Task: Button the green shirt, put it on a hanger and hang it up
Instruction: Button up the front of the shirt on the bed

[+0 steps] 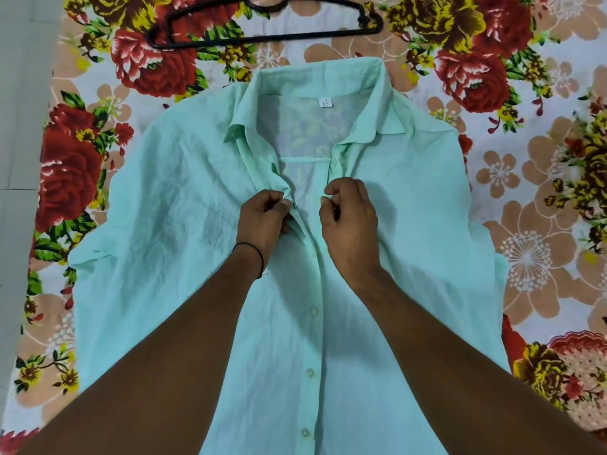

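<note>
The pale green shirt [164, 224] lies face up on a flowered bedsheet, collar pointing away from me. Its lower front is closed, with three buttons [313, 311] showing down the placket. The chest part is still apart. My left hand [262, 221] pinches the left front edge near the chest. My right hand [349, 218] pinches the right front edge across the gap, fingers curled. A black hanger [262, 37] lies flat on the sheet above the collar, apart from the shirt.
The flowered bedsheet [542, 192] covers the whole surface around the shirt. A pale floor strip [16, 126] runs along the left edge. A thin black band sits on my left wrist [253, 254].
</note>
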